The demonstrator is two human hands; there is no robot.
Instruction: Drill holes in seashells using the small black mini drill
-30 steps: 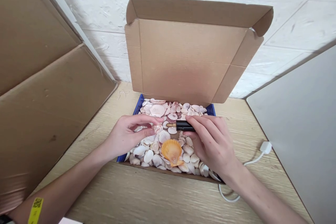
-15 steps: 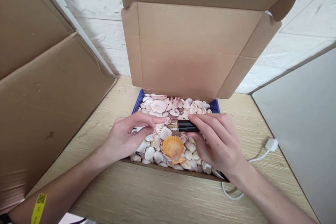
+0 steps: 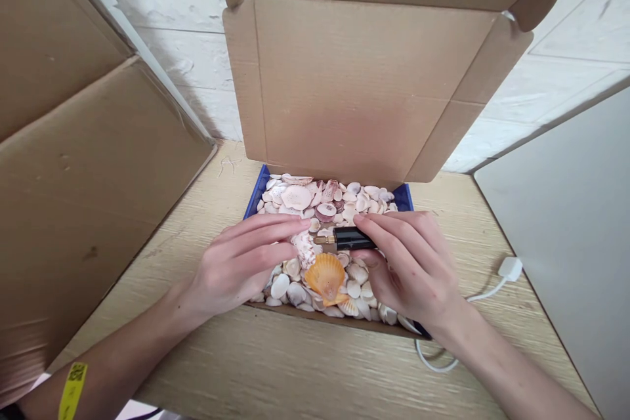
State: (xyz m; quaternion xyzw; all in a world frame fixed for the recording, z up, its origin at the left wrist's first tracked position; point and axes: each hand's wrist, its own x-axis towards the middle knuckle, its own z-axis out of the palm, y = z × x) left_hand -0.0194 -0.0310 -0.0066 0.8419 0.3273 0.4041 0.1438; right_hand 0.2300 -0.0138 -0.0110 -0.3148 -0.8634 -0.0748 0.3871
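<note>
A black cylindrical mini drill (image 3: 350, 238) with a brass-coloured chuck lies in my right hand (image 3: 411, 266), fingers closed round its body. Its chuck points left. Facing it, my left hand (image 3: 246, 259) grips a white shell with reddish-brown speckles (image 3: 305, 248); the thumb is mostly hidden. The chuck end is close to this shell, and whether a bit touches it I cannot tell. Both hands are above an open cardboard box (image 3: 315, 316) full of pale seashells (image 3: 297, 197). An orange scallop shell (image 3: 325, 275) lies on the pile just below the drill.
The box's raised lid (image 3: 359, 85) stands at the back against a white wall. A white cable with a plug (image 3: 510, 269) runs along the wooden tabletop (image 3: 305, 367) at the right. A cardboard panel (image 3: 98, 197) rises at the left, a pale grey panel (image 3: 566, 210) at the right.
My left hand's fingers have straightened and shifted, and the speckled shell has turned and come closer to the drill's end. The right hand with the drill has hardly moved.
</note>
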